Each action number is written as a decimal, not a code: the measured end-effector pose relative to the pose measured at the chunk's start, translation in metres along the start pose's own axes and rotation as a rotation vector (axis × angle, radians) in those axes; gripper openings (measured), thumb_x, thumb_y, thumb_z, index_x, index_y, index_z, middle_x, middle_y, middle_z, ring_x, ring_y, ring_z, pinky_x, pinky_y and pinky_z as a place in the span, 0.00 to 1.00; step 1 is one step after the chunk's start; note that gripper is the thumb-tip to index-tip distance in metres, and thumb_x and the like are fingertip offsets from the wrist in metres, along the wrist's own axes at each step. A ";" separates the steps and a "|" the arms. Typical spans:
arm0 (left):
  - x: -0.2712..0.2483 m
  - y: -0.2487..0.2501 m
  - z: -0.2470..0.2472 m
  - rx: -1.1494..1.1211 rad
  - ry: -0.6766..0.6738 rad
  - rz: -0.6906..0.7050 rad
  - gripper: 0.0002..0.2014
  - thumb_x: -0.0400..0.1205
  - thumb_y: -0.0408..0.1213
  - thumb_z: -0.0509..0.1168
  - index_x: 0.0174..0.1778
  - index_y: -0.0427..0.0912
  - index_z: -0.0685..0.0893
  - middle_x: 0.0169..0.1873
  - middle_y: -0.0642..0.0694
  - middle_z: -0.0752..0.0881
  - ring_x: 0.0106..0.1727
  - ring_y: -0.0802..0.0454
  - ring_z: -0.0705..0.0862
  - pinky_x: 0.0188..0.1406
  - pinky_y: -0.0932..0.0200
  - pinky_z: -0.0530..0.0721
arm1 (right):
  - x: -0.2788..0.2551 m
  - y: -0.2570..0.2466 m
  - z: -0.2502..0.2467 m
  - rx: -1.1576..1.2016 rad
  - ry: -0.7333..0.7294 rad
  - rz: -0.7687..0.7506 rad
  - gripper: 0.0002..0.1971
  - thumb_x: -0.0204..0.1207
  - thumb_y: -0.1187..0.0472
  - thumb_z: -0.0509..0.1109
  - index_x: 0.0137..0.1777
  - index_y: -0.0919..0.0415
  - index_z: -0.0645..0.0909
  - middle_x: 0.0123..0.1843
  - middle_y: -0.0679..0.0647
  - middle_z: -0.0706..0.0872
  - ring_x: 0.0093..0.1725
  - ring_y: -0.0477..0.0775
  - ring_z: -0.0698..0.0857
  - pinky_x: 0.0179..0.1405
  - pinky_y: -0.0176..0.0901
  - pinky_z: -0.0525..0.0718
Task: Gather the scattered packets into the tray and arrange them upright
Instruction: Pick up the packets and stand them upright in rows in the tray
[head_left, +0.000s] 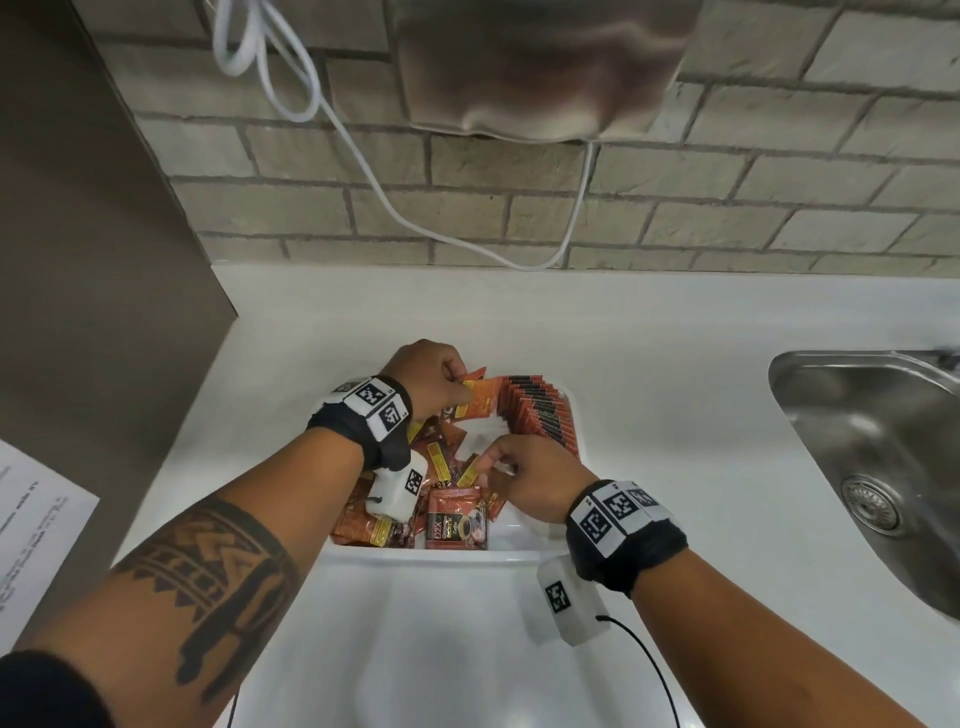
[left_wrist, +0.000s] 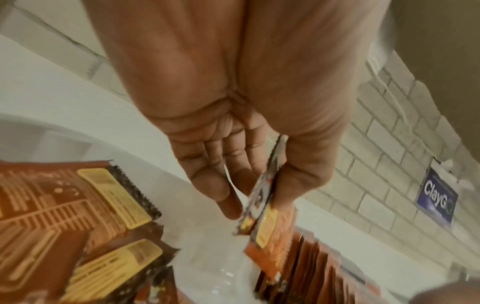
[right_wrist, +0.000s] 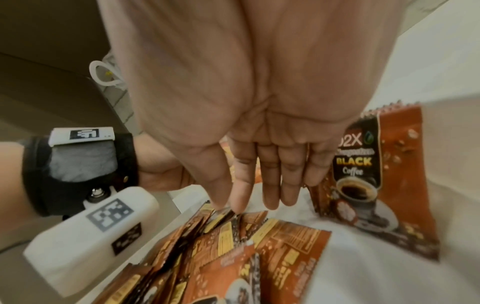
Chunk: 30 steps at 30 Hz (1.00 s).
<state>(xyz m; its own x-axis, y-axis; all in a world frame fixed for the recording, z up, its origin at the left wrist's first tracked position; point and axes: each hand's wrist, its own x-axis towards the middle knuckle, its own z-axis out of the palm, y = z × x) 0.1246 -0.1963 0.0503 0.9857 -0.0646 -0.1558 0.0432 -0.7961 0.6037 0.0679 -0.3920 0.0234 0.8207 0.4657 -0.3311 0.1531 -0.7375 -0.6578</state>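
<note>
On the white surface (head_left: 675, 364), against the brick wall: a white tray (head_left: 441, 555) holds all the packets in sight
Packets' look: flat orange-brown coffee sachets with yellow label patches and dark serrated ends; one front reads "BLACK Coffee" above a pictured cup
Upright row (head_left: 540, 410): packets stand on edge, packed face to face along the tray's far right side — the row's long axis runs from the far edge back toward the person
Loose pile (head_left: 374, 525): packets lie flat and overlapping at mixed angles in the tray's near left part
Leaning packet (head_left: 457, 519): stands near the tray's front wall, printed face toward the person, top edge up
Left hand (head_left: 431, 374): thumb and fingers pinch a held packet (head_left: 480, 397) at the near end of the upright row, its long axis roughly vertical
Right hand (head_left: 524, 475): fingers nearly straight, thumb and forefinger tips closing on the dark end of a pile packet (head_left: 470, 473); whether it is truly gripped I cannot tell
Head view only: a steel sink (head_left: 857, 457) to the right, white cable (head_left: 363, 156) on the wall, paper sheet (head_left: 36, 525) at far left
Left wrist view only: the held packet (left_wrist: 262, 197) seen edge-on with a second one behind it, and a blue wall sticker (left_wrist: 436, 201)
Right wrist view only: the printed wording on the leaning packet (right_wrist: 369, 185) — and the left wrist's camera box (right_wrist: 91, 236)
</note>
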 end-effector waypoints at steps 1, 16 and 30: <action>-0.003 0.000 -0.003 -0.023 0.013 0.005 0.07 0.74 0.40 0.76 0.44 0.46 0.86 0.38 0.52 0.86 0.41 0.53 0.83 0.38 0.61 0.78 | -0.001 0.001 -0.002 -0.010 -0.006 -0.003 0.04 0.82 0.55 0.69 0.50 0.46 0.85 0.54 0.42 0.86 0.54 0.43 0.83 0.48 0.34 0.76; -0.060 0.030 0.014 0.615 -0.502 0.303 0.15 0.83 0.41 0.64 0.65 0.59 0.82 0.55 0.53 0.79 0.52 0.51 0.80 0.48 0.54 0.81 | -0.015 0.006 -0.051 -0.096 0.301 0.057 0.09 0.76 0.65 0.71 0.45 0.48 0.86 0.45 0.44 0.88 0.45 0.46 0.87 0.39 0.29 0.79; -0.056 0.069 0.067 0.872 -0.641 0.471 0.38 0.82 0.32 0.68 0.86 0.60 0.63 0.78 0.53 0.74 0.71 0.44 0.80 0.63 0.46 0.84 | -0.020 0.021 -0.048 -0.422 0.202 0.266 0.12 0.77 0.58 0.73 0.57 0.60 0.82 0.58 0.57 0.84 0.57 0.57 0.84 0.54 0.45 0.82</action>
<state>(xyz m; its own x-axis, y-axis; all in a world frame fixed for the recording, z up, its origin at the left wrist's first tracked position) 0.0610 -0.2878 0.0477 0.6020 -0.5546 -0.5745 -0.6738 -0.7389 0.0072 0.0812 -0.4409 0.0488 0.9446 0.1636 -0.2846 0.0997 -0.9690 -0.2259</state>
